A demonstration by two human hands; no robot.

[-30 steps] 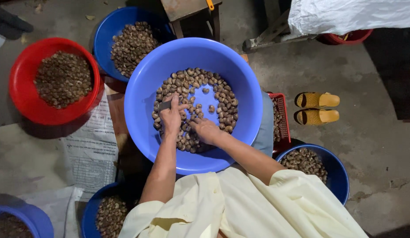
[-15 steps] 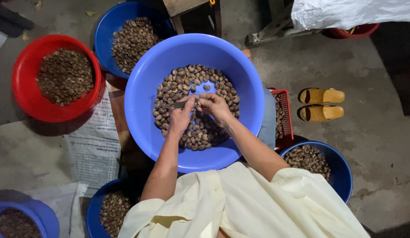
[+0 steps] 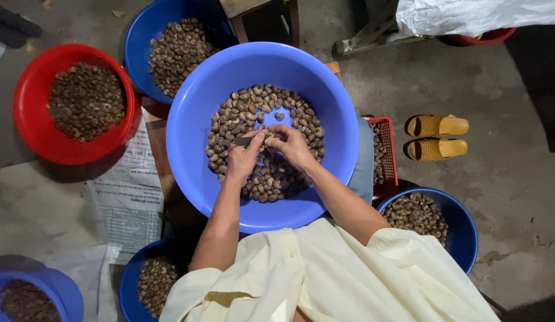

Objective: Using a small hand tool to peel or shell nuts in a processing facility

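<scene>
Here the concrete floor [image 3: 420, 83] carries a big blue basin [image 3: 197, 167] at the centre, ringed by a red bowl [image 3: 27, 131], further blue tubs, a red basket and a pair of yellow sandals [image 3: 435, 137]. Inside the basin lies a heap of brown nuts [image 3: 253, 107], and above it the left hand [image 3: 245, 158] grips a small dark tool [image 3: 243, 141]. The right hand [image 3: 294, 146] meets it, fingertips pinched together on one nut, which is mostly hidden.
</scene>
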